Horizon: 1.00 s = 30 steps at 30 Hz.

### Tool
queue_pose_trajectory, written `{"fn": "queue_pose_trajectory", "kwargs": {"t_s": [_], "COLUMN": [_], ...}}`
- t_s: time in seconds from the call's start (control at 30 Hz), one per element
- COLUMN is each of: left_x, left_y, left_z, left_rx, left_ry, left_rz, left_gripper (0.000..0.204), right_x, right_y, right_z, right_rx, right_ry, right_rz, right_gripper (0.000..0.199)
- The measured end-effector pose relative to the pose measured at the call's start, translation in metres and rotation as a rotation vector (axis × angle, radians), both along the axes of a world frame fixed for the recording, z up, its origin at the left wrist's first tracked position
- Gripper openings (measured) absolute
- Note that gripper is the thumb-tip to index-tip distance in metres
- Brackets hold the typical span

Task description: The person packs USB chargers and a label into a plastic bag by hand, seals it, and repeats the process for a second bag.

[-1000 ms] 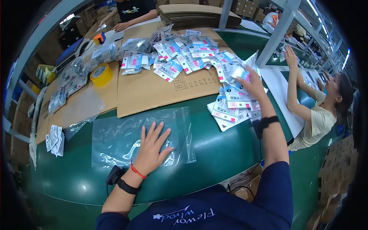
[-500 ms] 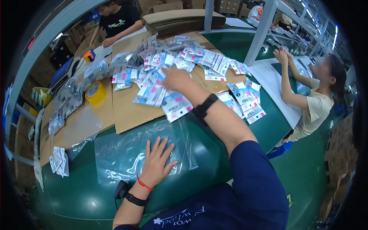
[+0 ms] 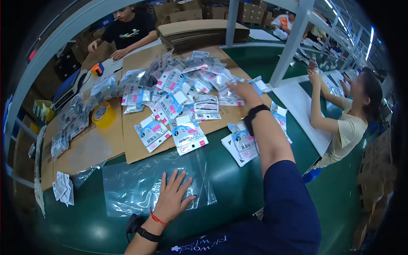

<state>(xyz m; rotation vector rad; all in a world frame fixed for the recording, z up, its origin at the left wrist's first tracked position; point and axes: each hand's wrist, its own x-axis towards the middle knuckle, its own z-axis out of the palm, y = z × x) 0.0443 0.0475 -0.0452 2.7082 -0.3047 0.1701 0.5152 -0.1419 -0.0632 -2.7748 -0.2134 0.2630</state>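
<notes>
A packet heap (image 3: 171, 106) lies on cardboard (image 3: 129, 146) behind a bag (image 3: 131, 187), right of a tape roll (image 3: 107, 119).

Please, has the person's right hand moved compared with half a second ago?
Yes. Judged against the grey post, the right hand has moved to the right, farther from the yellow tape roll and closer to the post.

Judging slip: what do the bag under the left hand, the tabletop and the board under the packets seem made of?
Bag: thin, glossy, clear plastic, probably; wrinkles glint and green shows through.
Tabletop: smooth, semi-gloss green, possibly laminate or rubber; it reflects soft light.
Board: matte, likely cardboard, by its brown face.
</notes>
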Motion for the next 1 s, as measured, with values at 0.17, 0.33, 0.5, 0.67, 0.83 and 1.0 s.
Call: {"fn": "queue_pose_trajectory", "kwargs": {"t_s": [0.17,0.33,0.5,0.67,0.83,1.0], "left_x": [0.003,0.010,0.000,0.004,0.001,0.009], "left_y": [-0.004,-0.008,-0.008,-0.007,0.002,-0.018], "left_z": [0.005,0.002,0.002,-0.003,0.005,0.012], "left_rx": [0.007,0.009,-0.011,0.004,-0.322,-1.385], "left_ry": [0.004,-0.035,-0.068,-0.130,-0.252,-0.289], "left_rz": [-0.004,-0.023,-0.039,-0.042,0.083,0.261], "left_gripper": [0.056,0.054,0.056,0.055,0.052,0.041], "right_x": [-0.053,-0.039,-0.059,-0.086,-0.170,-0.294], "right_y": [0.072,0.021,-0.035,-0.047,-0.021,0.028], "right_z": [0.032,0.084,0.059,0.061,0.117,0.085], "right_rx": [0.099,-0.175,-0.137,-0.007,0.572,0.970], "right_ry": [0.003,-0.053,-0.430,-0.441,-0.096,0.168], "right_rz": [0.034,0.307,0.311,0.269,0.118,0.591], "right_gripper": [0.061,0.056,0.049,0.045,0.042,0.033]}}
